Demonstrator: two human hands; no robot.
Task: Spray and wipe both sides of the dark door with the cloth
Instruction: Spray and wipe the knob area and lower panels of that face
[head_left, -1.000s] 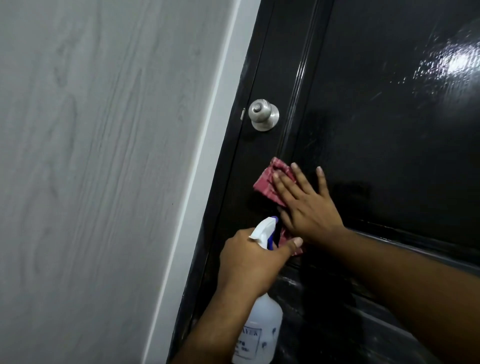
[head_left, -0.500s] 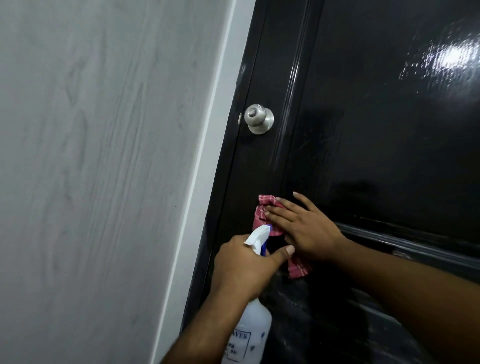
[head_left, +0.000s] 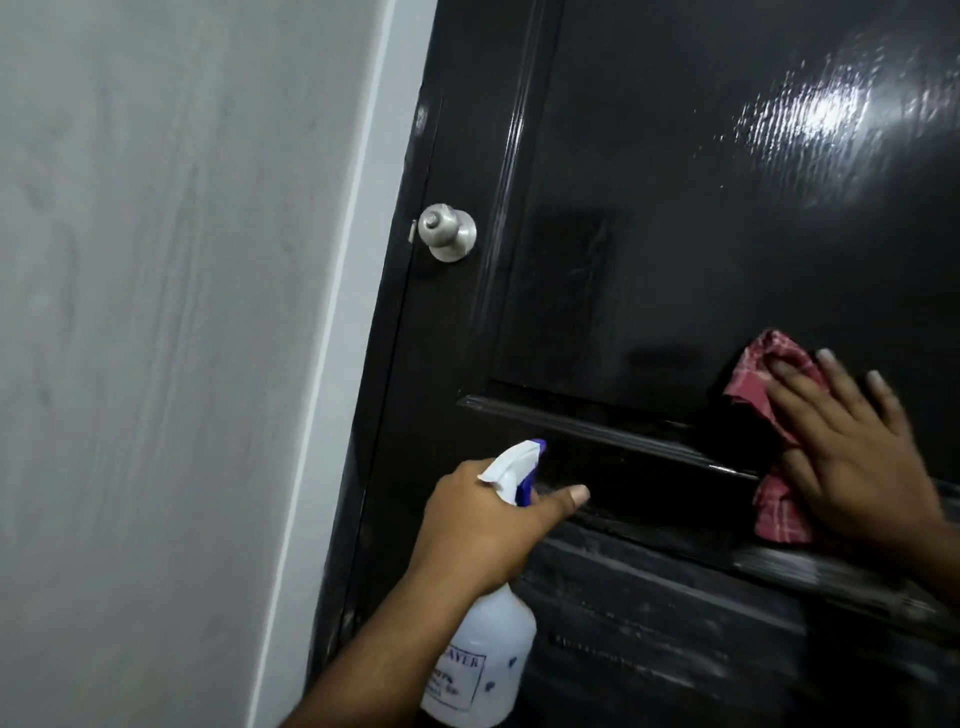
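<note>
Red checked cloth (head_left: 779, 379) sits at the right of the frame, pressed flat against the dark door (head_left: 649, 218) by the right hand (head_left: 857, 457), fingers spread: wiping is under way. At lower centre the left hand (head_left: 483, 530) grips the spray bottle (head_left: 488, 660); next likely needs strokes across the dull lower panel.

Dim light, white glare high on the door (head_left: 649, 234), seemingly motion-blurred right hand (head_left: 852, 457).

Grey wall (head_left: 156, 364), pale door frame (head_left: 345, 364)
</note>
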